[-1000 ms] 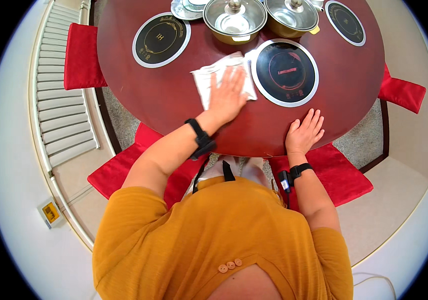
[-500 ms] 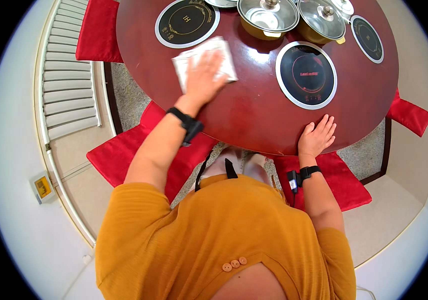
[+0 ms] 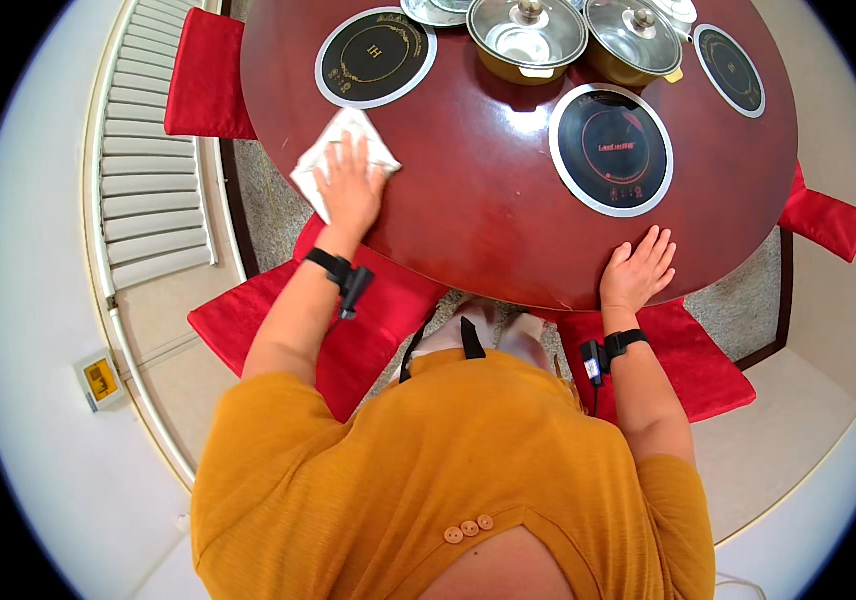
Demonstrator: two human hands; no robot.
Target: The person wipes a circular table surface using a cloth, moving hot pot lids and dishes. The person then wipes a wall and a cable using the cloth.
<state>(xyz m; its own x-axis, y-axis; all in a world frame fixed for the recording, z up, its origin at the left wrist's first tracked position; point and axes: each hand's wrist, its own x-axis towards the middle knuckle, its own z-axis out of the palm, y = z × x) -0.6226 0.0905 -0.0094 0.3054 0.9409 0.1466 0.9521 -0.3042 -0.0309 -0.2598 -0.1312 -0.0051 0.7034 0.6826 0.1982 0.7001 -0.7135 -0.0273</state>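
**White Cloth (image 3: pixel 350 123) Lies at the Rim of a Red-Brown Tabletop (image 3: pixel 478 220)**

Folded at the tabletop's near-left edge, the cloth sits under a left hand (image 3: pixel 351 195), its fingers laid flat and slightly apart, pressing rather than gripping. It looks light, soft and unbreakable, likely to slide easily on the glossy surface; a palm on its middle or a pinch at a corner should serve. Whether a corner overhangs the rim is hard to tell. Just beyond lies a black round cooktop (image 3: pixel 376 58). At the near-right edge, an empty right hand (image 3: pixel 636 275) rests, fingers modestly spread, below a second cooktop (image 3: pixel 612 150). Two glass-lidded pots, one left (image 3: pixel 526 45), one right (image 3: pixel 632 45), stand toward the far edge.
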